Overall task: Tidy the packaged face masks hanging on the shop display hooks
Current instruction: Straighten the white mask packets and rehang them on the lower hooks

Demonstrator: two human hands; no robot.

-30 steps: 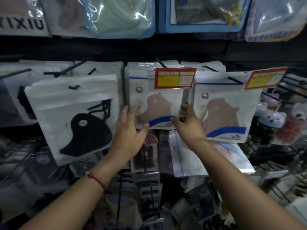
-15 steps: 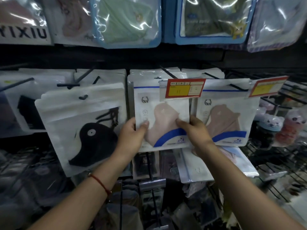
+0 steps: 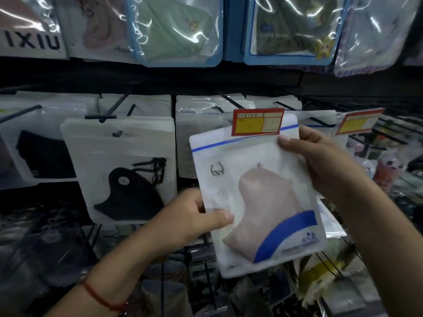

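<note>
The pink mask packet [image 3: 256, 202], hanging flat among the others 0.5 s ago, now tilts forward off the row, pinched by the left hand [image 3: 194, 216] at its lower edge and the right hand [image 3: 320, 163] near its top, apparently being pulled for rehanging.

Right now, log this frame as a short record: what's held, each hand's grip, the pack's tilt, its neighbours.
held: pink mask pack, in both hands
left hand: pinches the lower left edge
right hand: grips the upper right corner
tilt: top leaning left
price tag: overlaps the pack's top edge
left neighbour: black mask pack on its hook
</note>
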